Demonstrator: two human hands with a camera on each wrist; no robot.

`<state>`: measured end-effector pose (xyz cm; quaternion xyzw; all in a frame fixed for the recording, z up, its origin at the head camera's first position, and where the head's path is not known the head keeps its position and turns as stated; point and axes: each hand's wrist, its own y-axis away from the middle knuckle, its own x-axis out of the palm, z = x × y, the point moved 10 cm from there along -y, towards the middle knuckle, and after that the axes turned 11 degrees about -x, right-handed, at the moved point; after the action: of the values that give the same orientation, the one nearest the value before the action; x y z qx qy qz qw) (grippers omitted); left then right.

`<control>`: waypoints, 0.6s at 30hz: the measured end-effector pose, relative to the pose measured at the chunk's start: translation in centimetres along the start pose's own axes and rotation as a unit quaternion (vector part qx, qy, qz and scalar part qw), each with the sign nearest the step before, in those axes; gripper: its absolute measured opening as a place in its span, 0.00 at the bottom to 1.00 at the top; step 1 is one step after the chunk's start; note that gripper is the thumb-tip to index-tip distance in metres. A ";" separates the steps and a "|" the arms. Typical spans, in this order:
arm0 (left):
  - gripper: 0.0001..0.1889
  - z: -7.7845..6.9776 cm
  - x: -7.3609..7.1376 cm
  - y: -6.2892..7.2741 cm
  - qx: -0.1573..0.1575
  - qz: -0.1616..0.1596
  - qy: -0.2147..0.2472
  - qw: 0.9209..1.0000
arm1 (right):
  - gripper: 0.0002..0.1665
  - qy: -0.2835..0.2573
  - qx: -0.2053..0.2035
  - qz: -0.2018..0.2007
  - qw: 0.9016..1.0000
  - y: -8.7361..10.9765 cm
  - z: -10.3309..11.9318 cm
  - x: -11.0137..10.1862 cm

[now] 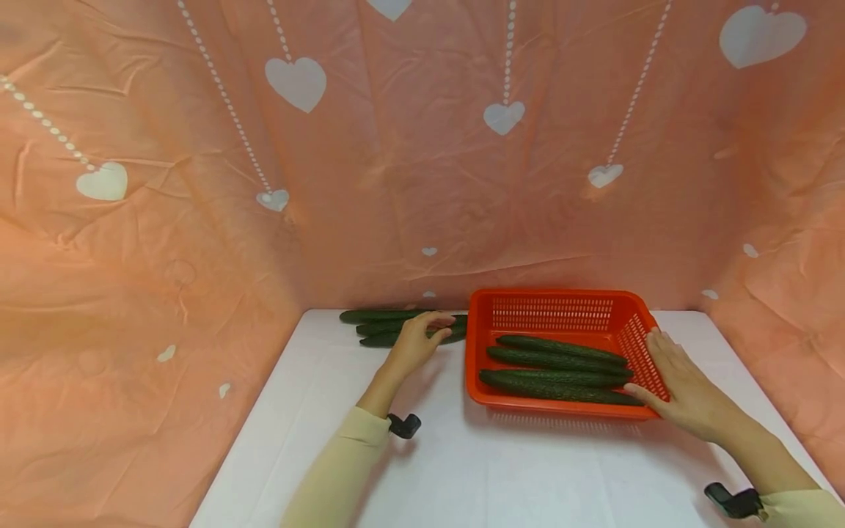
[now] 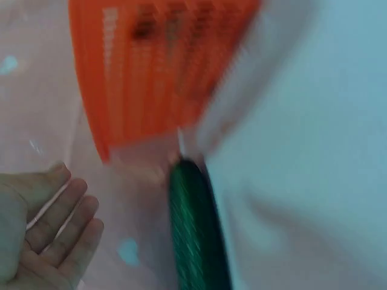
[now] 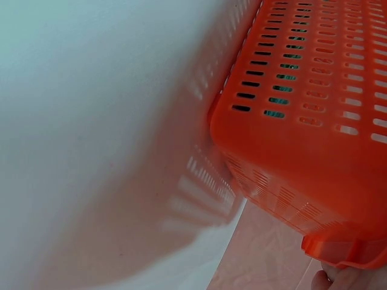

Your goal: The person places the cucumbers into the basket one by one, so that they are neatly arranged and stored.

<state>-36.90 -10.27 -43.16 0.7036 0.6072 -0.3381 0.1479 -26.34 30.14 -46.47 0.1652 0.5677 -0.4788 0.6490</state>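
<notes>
My left hand [image 1: 417, 341] is over three dark green cucumbers [image 1: 376, 317] that lie side by side at the back left of the table, partly hidden behind it. In the left wrist view the left hand [image 2: 51, 232] has its fingers extended and holds nothing, with one cucumber [image 2: 195, 232] beside it. My right hand [image 1: 689, 389] rests against the right end of an orange-red plastic basket [image 1: 472, 352], fingers nearly straight along the rim and thumb near the front corner. Several long bumpy cucumbers [image 1: 561, 361] lie lengthwise inside the basket.
The white-covered table [image 1: 436, 469] ends at a peach cloth backdrop [image 1: 409, 183] with white hearts. More of this cloth hangs along both sides. The slotted basket wall [image 3: 290, 163] casts a shadow on the table.
</notes>
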 end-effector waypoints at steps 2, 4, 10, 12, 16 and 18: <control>0.14 1.3 -0.6 0.0 -0.006 0.003 -0.002 1.000 | 0.62 0.001 -0.002 -0.002 1.000 0.0 0.1 0.0; 0.15 2.6 -1.1 0.0 -0.011 0.006 -0.009 1.000 | 0.62 0.001 -0.003 -0.003 1.000 0.0 0.1 -0.1; 0.16 6.2 -2.8 0.0 -0.048 0.016 -0.040 0.998 | 0.62 -0.001 0.000 -0.003 1.000 0.0 0.1 -0.1; 0.17 7.2 -3.3 0.1 -0.059 0.019 -0.052 0.997 | 0.62 -0.003 0.001 -0.001 1.000 0.0 0.1 0.0; 0.17 8.6 -4.1 0.2 -0.069 0.024 -0.071 0.995 | 0.61 -0.002 -0.003 -0.004 1.000 0.0 0.2 0.0; 0.17 9.1 -4.3 0.1 -0.071 0.028 -0.079 0.994 | 0.61 0.001 -0.007 -0.007 1.000 0.0 0.2 -0.1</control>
<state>-39.62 -19.22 -46.98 0.6788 0.5963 -0.3449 0.2544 -26.17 30.02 -46.32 0.1572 0.5726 -0.4793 0.6463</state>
